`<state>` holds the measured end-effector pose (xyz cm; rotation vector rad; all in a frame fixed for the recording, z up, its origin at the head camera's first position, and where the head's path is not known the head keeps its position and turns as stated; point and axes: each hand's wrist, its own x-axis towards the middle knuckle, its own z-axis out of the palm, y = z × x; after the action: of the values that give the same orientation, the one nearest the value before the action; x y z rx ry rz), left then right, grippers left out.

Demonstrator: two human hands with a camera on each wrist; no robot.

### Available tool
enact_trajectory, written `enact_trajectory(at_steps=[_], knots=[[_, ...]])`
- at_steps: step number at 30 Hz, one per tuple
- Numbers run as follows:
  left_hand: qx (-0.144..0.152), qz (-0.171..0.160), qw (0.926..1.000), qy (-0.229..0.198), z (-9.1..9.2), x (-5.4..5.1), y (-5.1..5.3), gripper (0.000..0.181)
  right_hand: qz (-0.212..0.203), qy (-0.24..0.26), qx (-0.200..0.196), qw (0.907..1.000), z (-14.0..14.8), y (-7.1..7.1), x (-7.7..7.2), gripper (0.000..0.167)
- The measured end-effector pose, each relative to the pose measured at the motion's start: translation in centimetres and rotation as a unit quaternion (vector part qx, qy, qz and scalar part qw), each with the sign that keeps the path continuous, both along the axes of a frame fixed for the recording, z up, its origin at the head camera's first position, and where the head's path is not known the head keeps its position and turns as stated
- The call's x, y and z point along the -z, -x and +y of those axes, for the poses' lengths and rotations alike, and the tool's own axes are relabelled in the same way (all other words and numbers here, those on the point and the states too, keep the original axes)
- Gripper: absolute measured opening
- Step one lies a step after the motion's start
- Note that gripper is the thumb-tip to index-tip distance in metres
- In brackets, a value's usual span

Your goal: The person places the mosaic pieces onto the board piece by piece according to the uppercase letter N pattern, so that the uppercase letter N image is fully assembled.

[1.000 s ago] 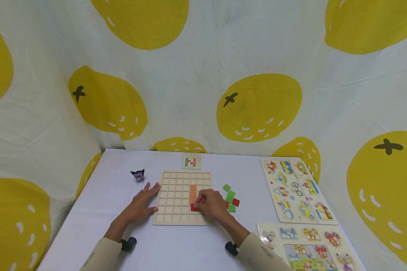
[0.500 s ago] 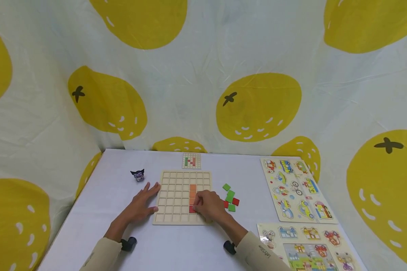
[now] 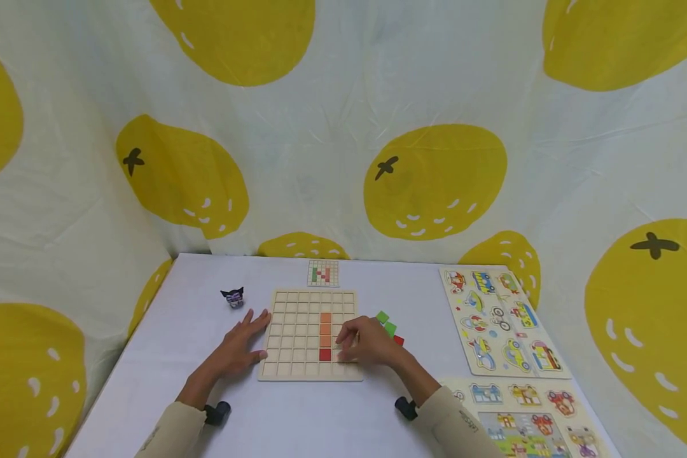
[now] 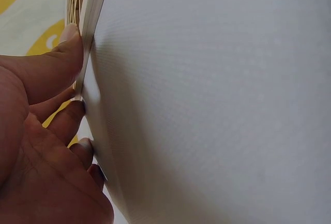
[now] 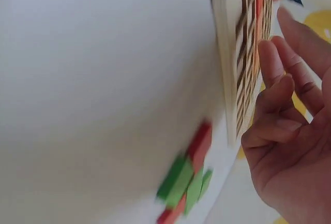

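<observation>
Several fingers of the right hand [image 3: 369,343] bent loosely over the right part of the grid board [image 3: 289,323], a gap between thumb and forefinger and nothing held. Just beside them, a red tile [image 3: 325,355] lay in its cell below three orange tiles [image 3: 326,329], all in one column. The left hand [image 3: 237,343] had its fingers spread, thumb and fingertips along the board's left edge. Dark lettering marked the right sleeve [image 3: 449,432], beginning "Le", the rest too small to read; print on the left sleeve [image 3: 174,429] was unreadable.

Red and green loose tiles [image 5: 176,180] lay right of the board, partly blocked from the head view by the right hand. Beyond the board sat a pattern card [image 3: 323,273], with a dark figurine [image 3: 235,298] to the left. Two puzzle boards stood on the counter [image 3: 320,420] at right, one farther [image 3: 499,369], one nearer [image 3: 541,407] and partly covered by the right sleeve. A fruit-print cloth [image 3: 309,159] hung behind.
</observation>
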<state>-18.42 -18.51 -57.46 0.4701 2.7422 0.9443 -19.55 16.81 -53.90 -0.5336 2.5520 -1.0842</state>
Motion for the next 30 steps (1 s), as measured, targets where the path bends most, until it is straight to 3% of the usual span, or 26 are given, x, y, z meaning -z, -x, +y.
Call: enact_trajectory(at_steps=[5,9,15,21,30], knots=[[0.001,-0.001,1.0,-0.002,-0.1,-0.1,0.0,0.089,0.017,0.0,0.007,0.9998,3.0,0.6,-0.6,0.025],[0.002,0.005,1.0,0.0,-0.1,0.0,0.0,0.089,0.008,-0.011,0.035,0.9993,5.4,0.8,-1.0,0.028],[-0.001,0.006,1.0,-0.002,-0.1,0.0,-0.1,0.088,0.014,-0.016,0.057,0.9981,8.1,0.5,-0.6,0.032],[-0.002,0.008,1.0,0.002,0.0,0.1,-0.1,0.088,0.025,-0.031,0.082,0.9958,7.9,-0.1,0.2,0.032],[0.001,0.004,1.0,-0.008,-0.1,0.4,-0.1,0.089,0.036,-0.101,0.128,0.9859,5.5,-0.6,0.5,0.027]])
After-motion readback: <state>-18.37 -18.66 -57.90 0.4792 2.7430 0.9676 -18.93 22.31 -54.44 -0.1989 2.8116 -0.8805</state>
